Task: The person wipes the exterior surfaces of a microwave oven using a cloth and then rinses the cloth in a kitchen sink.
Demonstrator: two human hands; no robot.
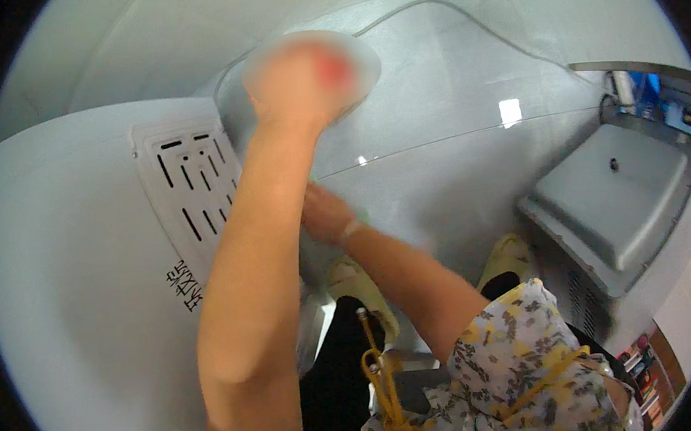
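Note:
My left arm reaches forward over a white metal cabinet (84, 264) with a slotted vent panel (165, 168). An oval blur covers my left hand (291, 90), and a red patch shows at its right side. Whether that hand holds anything is hidden. Lower down, my right hand (326, 214) sits near the cabinet's edge, its fingers partly behind my left forearm. Small bits of pale green show beside it, too blurred to identify. A light band circles my right wrist.
A grey cable (463, 12) runs along the glossy tiled floor (424, 132) by the pale wall. To the right stands a grey appliance (614, 190) with a raised cover and side vents. My yellow shoes (356, 281) are between the two units. Shelved items (642, 369) appear lower right.

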